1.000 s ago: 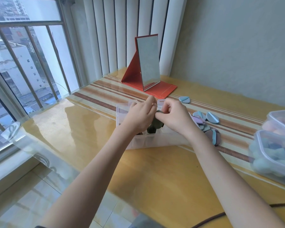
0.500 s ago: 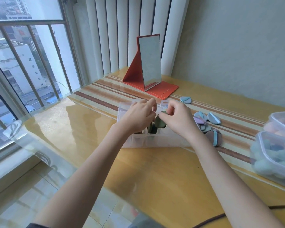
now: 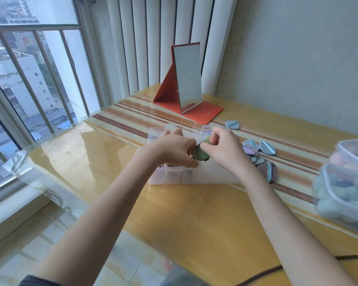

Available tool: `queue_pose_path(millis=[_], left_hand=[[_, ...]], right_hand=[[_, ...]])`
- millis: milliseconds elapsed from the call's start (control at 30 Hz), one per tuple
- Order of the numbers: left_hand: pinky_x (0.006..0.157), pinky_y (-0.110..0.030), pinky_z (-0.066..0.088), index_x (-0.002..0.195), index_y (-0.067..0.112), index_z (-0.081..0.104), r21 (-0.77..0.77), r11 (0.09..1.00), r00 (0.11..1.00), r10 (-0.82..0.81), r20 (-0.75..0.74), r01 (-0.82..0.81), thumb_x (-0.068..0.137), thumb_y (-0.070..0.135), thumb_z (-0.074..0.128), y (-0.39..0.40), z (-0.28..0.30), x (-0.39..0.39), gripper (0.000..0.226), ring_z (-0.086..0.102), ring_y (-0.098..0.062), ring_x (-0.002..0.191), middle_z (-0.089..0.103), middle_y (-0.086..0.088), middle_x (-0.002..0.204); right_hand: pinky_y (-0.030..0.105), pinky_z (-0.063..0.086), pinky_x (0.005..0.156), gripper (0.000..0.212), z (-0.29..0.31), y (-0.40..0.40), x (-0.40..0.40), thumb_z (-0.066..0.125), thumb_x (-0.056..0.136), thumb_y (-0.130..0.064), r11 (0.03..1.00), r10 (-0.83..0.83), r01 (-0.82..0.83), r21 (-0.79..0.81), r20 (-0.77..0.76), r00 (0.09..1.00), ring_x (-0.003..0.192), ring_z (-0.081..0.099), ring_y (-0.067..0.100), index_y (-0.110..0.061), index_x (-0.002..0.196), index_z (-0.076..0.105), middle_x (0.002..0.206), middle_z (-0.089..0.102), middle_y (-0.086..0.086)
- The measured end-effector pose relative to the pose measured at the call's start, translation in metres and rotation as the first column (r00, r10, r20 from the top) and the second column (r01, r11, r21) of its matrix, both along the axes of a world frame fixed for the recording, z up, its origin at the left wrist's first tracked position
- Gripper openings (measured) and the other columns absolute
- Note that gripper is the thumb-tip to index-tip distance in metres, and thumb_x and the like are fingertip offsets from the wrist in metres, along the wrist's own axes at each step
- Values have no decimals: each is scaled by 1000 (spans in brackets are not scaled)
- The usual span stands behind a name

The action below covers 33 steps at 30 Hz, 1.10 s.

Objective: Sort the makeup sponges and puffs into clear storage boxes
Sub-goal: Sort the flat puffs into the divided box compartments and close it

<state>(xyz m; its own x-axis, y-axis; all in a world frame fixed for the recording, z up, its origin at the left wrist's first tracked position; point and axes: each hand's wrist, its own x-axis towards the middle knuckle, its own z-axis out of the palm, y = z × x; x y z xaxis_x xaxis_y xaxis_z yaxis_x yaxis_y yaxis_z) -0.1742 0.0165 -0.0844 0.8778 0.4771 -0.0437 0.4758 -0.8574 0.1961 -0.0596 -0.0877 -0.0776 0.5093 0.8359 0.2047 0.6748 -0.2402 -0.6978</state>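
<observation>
In the middle of the frame, the right hand (image 3: 223, 149) pinches a dark green puff (image 3: 201, 154) above the clear box (image 3: 194, 176); the left hand (image 3: 174, 149) touches it too.

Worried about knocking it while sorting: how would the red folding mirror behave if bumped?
The red folding mirror stands nearly upright, tall and thin on a flat base, so it probably tips or folds easily. Its glass face looks fragile. It seems light, likely sliding on the glossy table.
</observation>
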Motion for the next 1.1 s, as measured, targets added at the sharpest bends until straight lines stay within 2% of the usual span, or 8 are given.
queue_pose_path(millis=[200,333,533,667,800,933,1033,1100], left_hand=[[86,-37,30,93,23,51,50,999,1000,10,5,-10,80,46,63,0,0,2,29,33,-18,97,58,4,94],[83,-37,31,84,24,47,53,998,996,36,76,-41,77,38,61,-4,-2,3,21,35,-20,96,57,4,87],[87,-37,33,89,25,56,-6,999,988,52,148,-52,77,24,59,-6,-5,0,13,34,-18,95,62,6,88],[90,-37,31,93,21,59,-27,998,984,65,166,-62,79,33,57,-6,-8,-2,19,35,-19,102,62,1,92],[81,-36,26,94,19,55,-51,996,994,83,68,-80,68,54,47,-8,-4,-3,44,31,-20,101,52,-1,84],[82,-35,30,86,20,54,-7,995,989,96,114,-96,76,39,63,-8,-5,0,23,35,-21,102,60,1,88],[80,-35,30,86,19,54,20,994,987,100,123,-104,78,32,61,-13,-5,1,17,35,-22,99,55,2,81],[80,-36,31,90,20,55,20,992,981,116,157,-121,77,29,59,-16,-5,1,16,37,-21,98,57,2,84]], right_hand=[[29,27,52,27,3,-1,-4,60,81,-14,1000,21,-21,-3,-26,999,55,31,16,-14,69,36,63,34,1],[29,26,51,28,4,-1,-7,60,81,-14,1000,20,-20,-3,-25,999,54,30,16,-14,68,35,62,33,1],[29,26,51,30,3,-2,-7,60,80,-14,1000,18,-18,-5,-17,1000,54,29,15,-15,67,33,62,32,-1],[27,25,50,30,2,-3,-6,60,81,-13,1000,14,-14,-11,-22,1000,54,29,15,-15,68,33,62,31,-1],[28,25,50,29,1,-2,-6,60,81,-14,1000,0,0,-10,-33,999,55,29,15,-15,69,33,63,32,-1],[28,27,51,27,1,-2,-8,60,82,-15,999,25,-26,-41,-24,999,55,32,15,-14,71,35,65,37,1],[29,27,52,24,4,-2,-7,59,84,-16,991,68,-69,-118,-7,998,57,33,16,-15,74,37,66,39,1],[29,26,52,22,5,-2,-7,57,85,-17,983,88,-85,-165,8,996,58,34,16,-15,78,37,67,40,1]])
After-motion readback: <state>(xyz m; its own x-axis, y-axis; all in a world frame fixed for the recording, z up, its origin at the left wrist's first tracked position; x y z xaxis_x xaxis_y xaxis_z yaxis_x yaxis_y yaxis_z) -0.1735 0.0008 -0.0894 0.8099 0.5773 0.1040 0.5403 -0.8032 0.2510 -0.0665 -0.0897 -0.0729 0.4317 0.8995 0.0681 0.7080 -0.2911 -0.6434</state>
